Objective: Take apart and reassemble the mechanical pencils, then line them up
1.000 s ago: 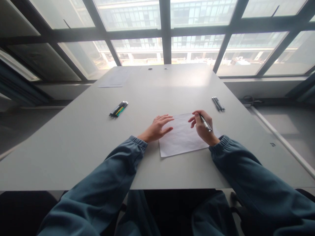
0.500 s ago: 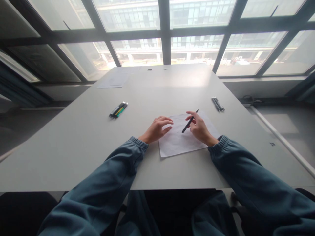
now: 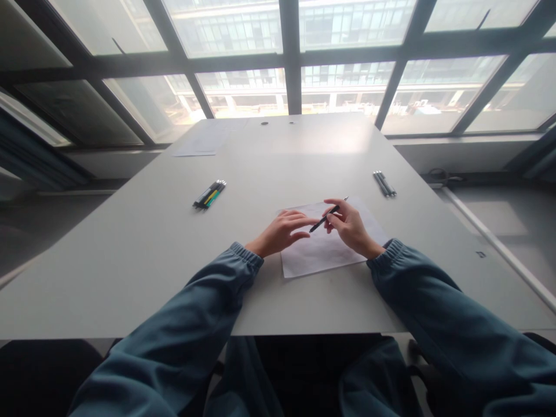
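A black pen [image 3: 321, 222] slants above a sheet of white paper [image 3: 324, 255] lying near the table's front edge. My right hand [image 3: 346, 225] grips the pen between thumb and fingers over the sheet's right part. Over the left part of the paper is my left hand [image 3: 286, 230], its fingers apart and stretched toward the pen's lower left end. The fingertips are close to that end; whether they touch it I cannot tell.
Several black, yellow and green pens [image 3: 209, 194] lie bundled on the white table [image 3: 143, 243] at the left. Several grey pens [image 3: 384, 183] lie at the right. More paper [image 3: 202, 143] rests at the far left, and windows stand behind the table.
My left hand has moved right, toward the pen. The pen in my right hand has tilted flatter, and its lower end has shifted left to the left fingertips.
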Motion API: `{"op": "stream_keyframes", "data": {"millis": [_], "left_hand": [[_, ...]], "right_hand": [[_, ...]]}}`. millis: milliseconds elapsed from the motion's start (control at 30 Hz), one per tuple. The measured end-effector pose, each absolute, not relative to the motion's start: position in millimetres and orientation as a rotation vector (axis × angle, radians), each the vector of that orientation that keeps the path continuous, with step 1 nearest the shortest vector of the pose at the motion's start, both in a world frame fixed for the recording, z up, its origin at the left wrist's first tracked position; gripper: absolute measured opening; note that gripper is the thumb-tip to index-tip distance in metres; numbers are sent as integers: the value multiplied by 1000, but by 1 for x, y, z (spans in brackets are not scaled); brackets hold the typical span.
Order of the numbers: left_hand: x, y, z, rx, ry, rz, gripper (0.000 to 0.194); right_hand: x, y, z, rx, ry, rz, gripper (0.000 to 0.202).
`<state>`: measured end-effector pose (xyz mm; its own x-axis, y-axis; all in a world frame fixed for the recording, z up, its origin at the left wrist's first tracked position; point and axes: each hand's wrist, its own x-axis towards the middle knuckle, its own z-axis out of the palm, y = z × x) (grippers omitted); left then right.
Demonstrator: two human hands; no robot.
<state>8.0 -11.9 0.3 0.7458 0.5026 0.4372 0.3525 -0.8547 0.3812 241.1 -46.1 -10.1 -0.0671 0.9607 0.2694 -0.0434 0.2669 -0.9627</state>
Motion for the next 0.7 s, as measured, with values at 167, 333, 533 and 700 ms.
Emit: {"op": "stream_keyframes", "data": {"millis": [167,333,533,700], "left_hand": [[9,-15,1,2720,588,776,28],[10,-16,3,2728,594,779,27],[10,-17,5,2724,597,780,25],[10,-16,6,2705,621,754,25]], "right_hand": [[240,-47,-8,-910,-1373,1142,43],[239,-48,-9,-890,-1401,1164,45],[237,-49,-9,-888,-1425,1165,50],[238,-48,-9,-894,-1446,1156,56]]}}
